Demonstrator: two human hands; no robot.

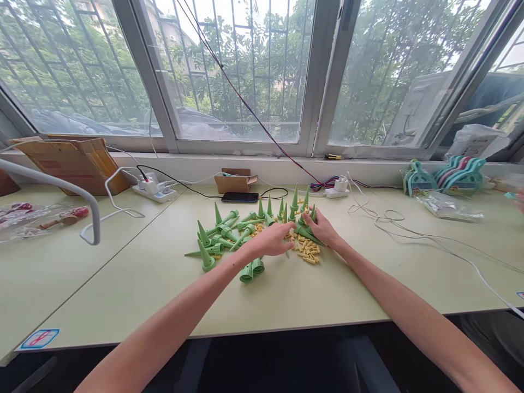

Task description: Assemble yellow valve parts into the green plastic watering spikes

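Progress, as judged from the layout: a cluster of green spikes (207, 258) is occupying the middle of the table (352, 289), several standing tip-up along the far and left edges, others lying on their sides with their hollow ends showing. Loose yellow pieces (309, 251) are lying in a heap at the cluster's right side, with more showing among the spikes — so a good part of the handling is apparently awaiting attention. Which spikes, if any, are finished is not showing (any fitted yellow part would be too small to tell). Hand pose: the right hand (322, 228) is coming in from the right, forearm low over the table, its grip apparently closing around a green spike (302, 220) at the cluster's right end. The left hand (271, 240) is hovering palm-down over the middle, its grip spreading loosely, thumb and fingers apart near the yellow pieces — nothing is visibly sitting between them, though the undersides of the fingers are hiding from view.
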